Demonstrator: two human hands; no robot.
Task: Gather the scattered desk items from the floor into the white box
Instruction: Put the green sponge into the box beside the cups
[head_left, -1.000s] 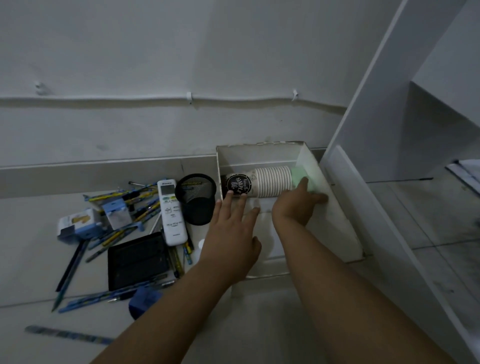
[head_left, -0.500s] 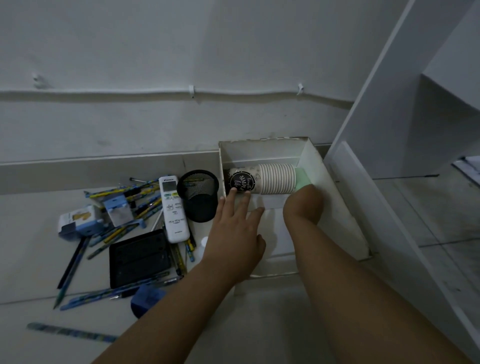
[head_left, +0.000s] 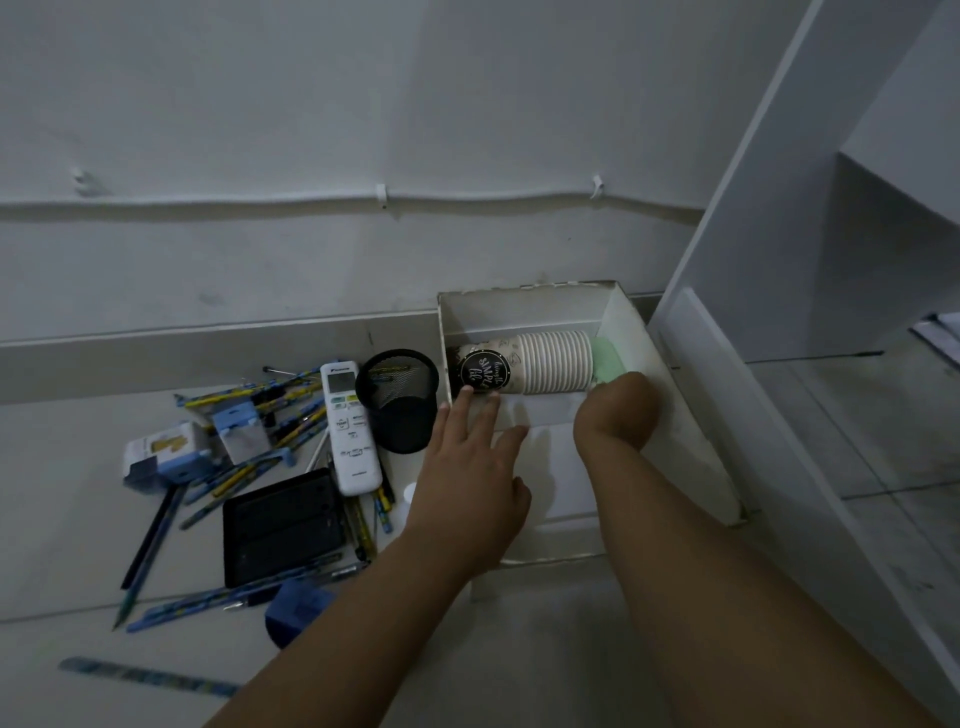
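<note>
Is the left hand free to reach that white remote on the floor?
Probably yes. The left hand is open, holding nothing, and the white remote lies uncovered just left of it, beside the black mesh cup.

Your left hand (head_left: 470, 462) lies flat with fingers spread over the near-left corner of the white box (head_left: 631, 322), fingertips touching the stack of paper cups (head_left: 524, 370) lying on its side along the far wall. Your right hand (head_left: 618, 410) is bent down at the wrist inside the box, at 3 o'clock of the cups, fingers hidden. At 9 o'clock of the box sit the black mesh cup (head_left: 400, 397), white remote (head_left: 351, 426), black tray (head_left: 284, 525) and scattered pencils (head_left: 249, 467).
</note>
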